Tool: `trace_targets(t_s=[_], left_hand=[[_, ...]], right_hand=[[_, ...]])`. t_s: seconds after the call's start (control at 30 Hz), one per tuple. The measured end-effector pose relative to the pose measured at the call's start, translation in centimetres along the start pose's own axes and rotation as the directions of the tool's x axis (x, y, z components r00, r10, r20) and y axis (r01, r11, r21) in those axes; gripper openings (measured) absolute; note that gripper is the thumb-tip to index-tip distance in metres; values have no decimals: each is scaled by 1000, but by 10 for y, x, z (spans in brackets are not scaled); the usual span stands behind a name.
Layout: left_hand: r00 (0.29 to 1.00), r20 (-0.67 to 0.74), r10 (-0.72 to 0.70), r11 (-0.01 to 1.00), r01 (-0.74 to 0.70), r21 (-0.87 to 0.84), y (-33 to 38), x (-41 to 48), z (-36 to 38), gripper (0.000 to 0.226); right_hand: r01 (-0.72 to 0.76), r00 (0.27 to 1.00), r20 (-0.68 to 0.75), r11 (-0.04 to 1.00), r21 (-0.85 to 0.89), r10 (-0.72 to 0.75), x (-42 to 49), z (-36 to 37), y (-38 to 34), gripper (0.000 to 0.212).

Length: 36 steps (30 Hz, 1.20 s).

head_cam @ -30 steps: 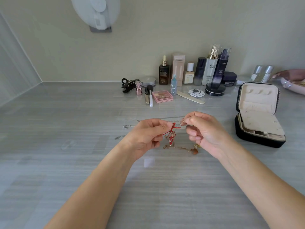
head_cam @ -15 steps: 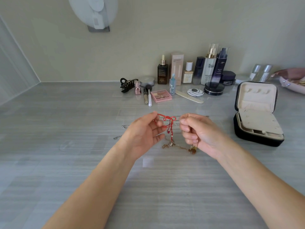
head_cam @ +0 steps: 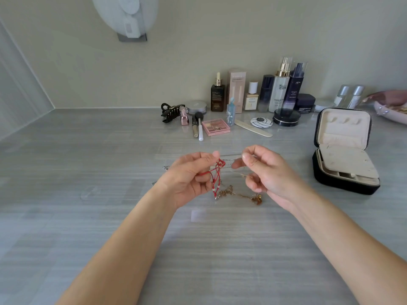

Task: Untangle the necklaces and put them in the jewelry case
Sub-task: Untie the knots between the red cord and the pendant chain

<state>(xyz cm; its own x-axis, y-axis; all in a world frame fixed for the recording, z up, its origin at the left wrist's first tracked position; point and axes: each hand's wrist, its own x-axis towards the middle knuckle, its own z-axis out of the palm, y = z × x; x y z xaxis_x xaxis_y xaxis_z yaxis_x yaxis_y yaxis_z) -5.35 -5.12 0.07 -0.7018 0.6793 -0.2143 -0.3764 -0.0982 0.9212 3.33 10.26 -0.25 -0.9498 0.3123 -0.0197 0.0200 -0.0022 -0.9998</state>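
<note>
My left hand point(head_cam: 189, 177) pinches a red cord necklace point(head_cam: 217, 175) between thumb and fingertips, above the grey tabletop. The cord hangs down in loops, tangled at its lower end with a gold chain point(head_cam: 233, 192) that lies on the table and ends in an amber pendant point(head_cam: 257, 199). My right hand point(head_cam: 266, 172) is just right of the cord, thumb and forefinger pinched on a thin chain. A silver chain point(head_cam: 229, 160) lies on the table behind both hands. The black jewelry case point(head_cam: 343, 150) stands open at the right, its cream inside showing.
Cosmetics line the back wall: bottles point(head_cam: 279, 89), a dark jar point(head_cam: 286, 117), a pink eyeshadow palette point(head_cam: 216, 127), brushes point(head_cam: 200, 126), a nail file point(head_cam: 253, 128) and a black hair claw point(head_cam: 171, 112). A pink dish point(head_cam: 394, 106) sits at the far right.
My hands have drawn a little apart. The red cord has left my right hand and now hangs from my left hand only; the right hand holds a thin chain.
</note>
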Motion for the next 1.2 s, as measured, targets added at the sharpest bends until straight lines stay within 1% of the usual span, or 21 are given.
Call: trace_targets(t_s=[0.07, 0.13, 0.17, 0.23, 0.3, 0.33, 0.37, 0.43, 0.47, 0.53, 0.63, 0.7, 0.77, 0.87, 0.93, 1.07, 1.17, 1.2], left_hand=[[1000, 8, -10, 982, 9, 191, -1, -1, -1, 10], [1000, 8, -27, 957, 24, 289, -2, -2, 0, 3], [999, 2, -34, 949, 31, 314, -2, -3, 1, 10], [999, -6, -32, 941, 32, 336, -2, -4, 2, 16], [1000, -12, -11, 942, 14, 336, -2, -4, 3, 12], [1000, -24, 2, 944, 6, 331, -1, -4, 3, 11], [999, -37, 15, 944, -2, 330, -1, -4, 3, 10], [997, -64, 37, 944, -14, 328, -2, -3, 2, 8], [996, -78, 49, 945, -20, 327, -2, -3, 3, 7], [990, -113, 87, 942, -45, 331, -3, -2, 4, 9], [972, -169, 164, 930, -95, 356, -4, -1, 5, 14], [954, -202, 221, 912, -129, 389, -5, 0, 6, 17], [933, -230, 276, 887, -155, 435, -6, 1, 7, 20], [893, -246, 375, 827, -203, 525, -7, 3, 6, 20], [875, -254, 412, 808, -222, 546, -7, 4, 6, 22], [862, -313, 398, 838, -203, 507, -4, 3, 5, 25], [864, -339, 372, 865, -190, 465, -3, 2, 5, 29], [867, -338, 366, 867, -186, 463, -4, 2, 5, 29]], right_hand=[[52, 998, -29, 998, -20, -52, 0, 0, -1, 17], [71, 995, -61, 996, -49, -74, -1, -2, -1, 18], [75, 994, -72, 995, -61, -80, -1, -2, -2, 18], [91, 992, -84, 993, -79, -97, -1, -3, -1, 18], [98, 989, -95, 987, -123, -110, 0, -3, 0, 11], [103, 988, -97, 979, -175, -122, 0, -3, 1, 7], [119, 984, -98, 958, -262, -149, 1, -4, 3, 5], [195, 965, -71, 867, -459, -254, 3, -4, 7, 7], [235, 954, -43, 826, -512, -298, 3, -4, 9, 10], [274, 949, 17, 798, -536, -315, 2, -1, 11, 15], [277, 956, 78, 778, -564, -284, 0, 2, 12, 17], [306, 946, 104, 744, -594, -307, 0, 3, 13, 19], [337, 935, 117, 739, -583, -335, -1, 2, 13, 16], [357, 928, 111, 764, -538, -356, -2, 1, 11, 16], [349, 931, 88, 793, -499, -354, -2, 1, 9, 17], [263, 959, -6, 899, -351, -283, -1, 2, 5, 25], [196, 974, -54, 933, -303, -222, 0, 0, 2, 26], [180, 977, -63, 950, -254, -202, 0, 0, 0, 26]])
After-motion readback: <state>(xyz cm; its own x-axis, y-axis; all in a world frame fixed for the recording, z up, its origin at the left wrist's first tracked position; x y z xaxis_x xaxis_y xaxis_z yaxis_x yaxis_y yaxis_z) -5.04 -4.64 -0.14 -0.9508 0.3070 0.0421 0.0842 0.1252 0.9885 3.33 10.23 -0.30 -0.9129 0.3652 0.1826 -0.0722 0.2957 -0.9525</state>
